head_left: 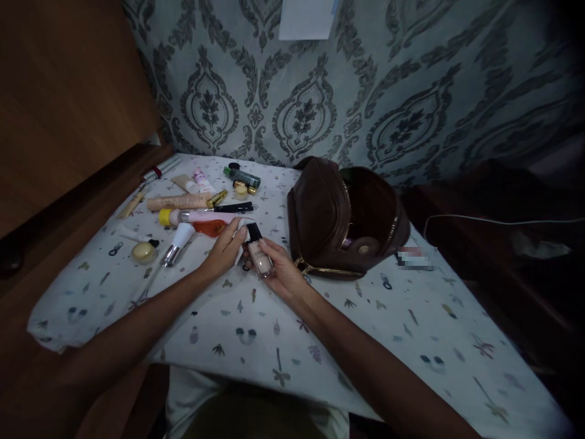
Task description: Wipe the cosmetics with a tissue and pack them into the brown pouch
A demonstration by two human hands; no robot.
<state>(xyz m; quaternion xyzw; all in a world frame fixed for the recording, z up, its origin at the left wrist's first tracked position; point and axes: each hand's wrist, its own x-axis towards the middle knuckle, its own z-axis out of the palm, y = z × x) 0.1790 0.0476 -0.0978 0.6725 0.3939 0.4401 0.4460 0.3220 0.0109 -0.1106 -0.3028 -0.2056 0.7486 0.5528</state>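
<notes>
Foundation bottle [261, 259]: in right hand, over the tablecloth, black cap on.

Clock positions read from the bottle, 12 = toward the wall.

- Right hand [286, 271]: closed around the bottle; glass body gripped, beige contents visible. Bottle tilted, cap end toward 11.
- Left hand [226, 247]: narrow, white wipe [245, 223] pinched in it, right by the cap. Wipe-to-cap contact cannot be told.
- Patterned tablecloth [274, 317]: both hands held above it; small multicoloured motifs printed on white.
- Brown cosmetic bag [320, 207]: at 2, unzipped, opening dark, gold-toned zip. Round button-like disc [364, 249] seen at the opening.
- Pixelated item [417, 258]: at 3, just beside the bag; identity masked.
- Makeup brush [176, 244]: at 9, white bristles up and away, silver ferrule toward the near side.
- Round yellowish jar [144, 252]: at 9, farther out than the brush.
- Yellow-capped tube [171, 217]: at 10, with orange translucent item [210, 227] lying next to it.
- Long beige tube [178, 202]: at 10, beyond the yellow cap. Gold tube [217, 197] at its end.
- Dark green bottle [244, 177]: between 11 and 12, laid on its side.
- Damask wallpaper [304, 116]: at 12, white sheet [306, 18] on it.
</notes>
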